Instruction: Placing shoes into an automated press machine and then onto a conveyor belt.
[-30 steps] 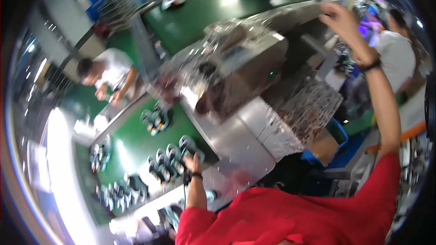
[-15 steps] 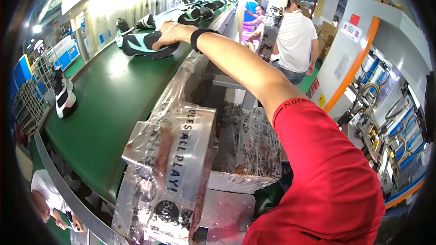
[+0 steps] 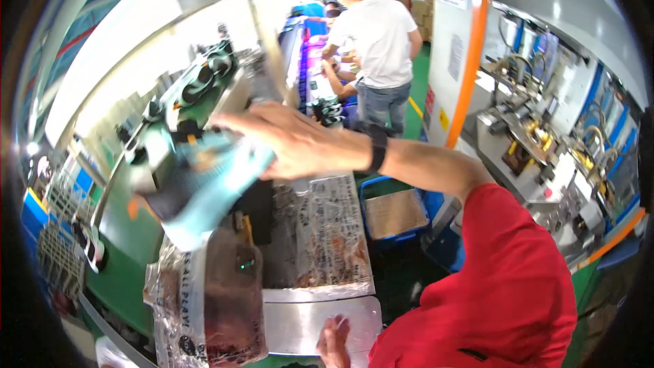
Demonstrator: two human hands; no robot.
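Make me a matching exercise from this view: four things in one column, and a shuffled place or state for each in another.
Things
1. bare right hand
2. bare left hand
3. rectangular blue plastic bin
4. person in white shirt and blue jeans

Places and states
A. seen against a silvery metal plate
B. standing, back mostly turned
C. gripping a teal-and-black shoe
D. containing something flat and brown

Pairs: 1-C, 2-A, 3-D, 4-B

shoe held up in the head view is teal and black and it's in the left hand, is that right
Not quite: the head view shows the shoe in the right hand, not the left. It is teal and black and held up, as you say.
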